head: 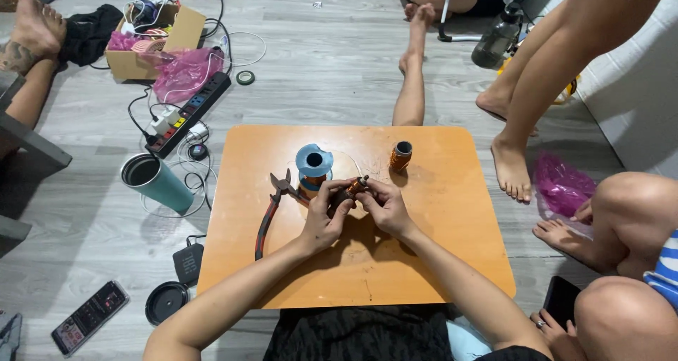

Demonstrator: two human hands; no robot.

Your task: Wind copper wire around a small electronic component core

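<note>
Both our hands close around a small copper-wound coil over the orange table.

At the centre of the frame our left hand (323, 214) and right hand (383, 204) meet, fingers curled tight on the small coil (355, 186), which sits between the fingertips just above the orange table (438, 248). Just above the hands stands a blue spool (313, 164) with copper wire on its core, and to its right a smaller copper spool (400, 155) stands upright, apart from it. Red-handled cutters (272, 212) lie on the table left of our left hand. Off the table at left a teal tumbler (155, 181) lies tilted on the grey floor; in the upper left an open cardboard box (152, 39) sits beside a crumpled pink plastic bag (185, 73) and a black power strip (189, 112). Another pink bag (561, 184) lies at right.
</note>
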